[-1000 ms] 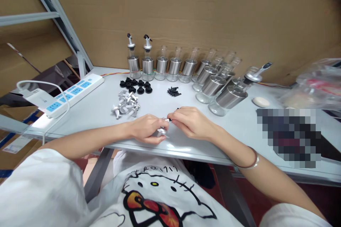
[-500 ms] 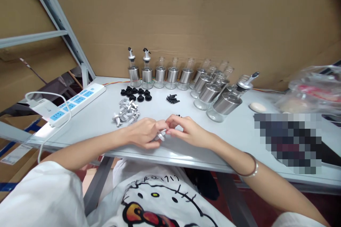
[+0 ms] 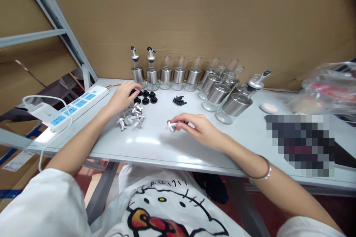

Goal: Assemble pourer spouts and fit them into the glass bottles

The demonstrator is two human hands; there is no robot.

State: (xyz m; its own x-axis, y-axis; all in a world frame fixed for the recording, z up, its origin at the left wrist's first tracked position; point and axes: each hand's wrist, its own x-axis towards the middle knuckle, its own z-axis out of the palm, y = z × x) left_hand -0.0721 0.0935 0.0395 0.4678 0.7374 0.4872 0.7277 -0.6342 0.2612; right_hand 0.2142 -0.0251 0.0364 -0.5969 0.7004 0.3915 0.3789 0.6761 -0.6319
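Note:
A silver pourer cap [image 3: 171, 126] is pinched between the thumb and fingers of my right hand [image 3: 194, 127], over the middle of the table. My left hand [image 3: 124, 96] reaches to the left end of the black stoppers [image 3: 145, 100], thumb and fingers apart; its fingertips cover some of them, and nothing shows held. Below that hand lies a pile of silver pourer caps [image 3: 129, 119]. Small black pieces [image 3: 179, 100] form a heap between the stoppers and the glass bottles.
Glass bottles with metal sleeves [image 3: 178, 76] stand along the back; three carry pourers. A power strip [image 3: 80, 105] lies at left. At right are a white oval object [image 3: 268, 108], a plastic bag [image 3: 328, 90] and a pixelated dark item [image 3: 303, 144].
My left hand has let go of the silver cap and moved up and left to the black stoppers. My right hand now holds the cap alone, slightly higher.

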